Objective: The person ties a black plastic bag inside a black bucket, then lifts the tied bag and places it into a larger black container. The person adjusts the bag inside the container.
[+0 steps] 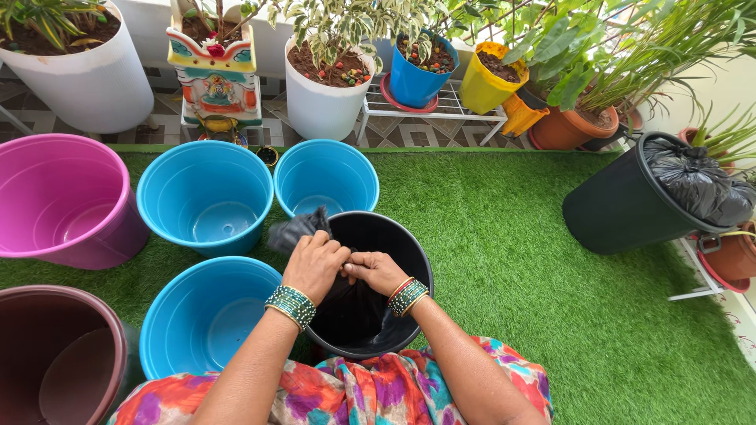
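Both hands, the left hand (315, 264) and right hand (376, 271), are pinching a dark liner (303, 227) over the black bucket (409, 260); tucking it evenly around the rim would seem best

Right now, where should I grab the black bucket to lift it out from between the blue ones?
Probably the black bucket's bare right rim, coming from the grass side. Both hands and the dark cloth crowd its left rim, and blue buckets hem that side.

Black bin liner (303, 228) draped over upright black bucket's (409, 252) rim.
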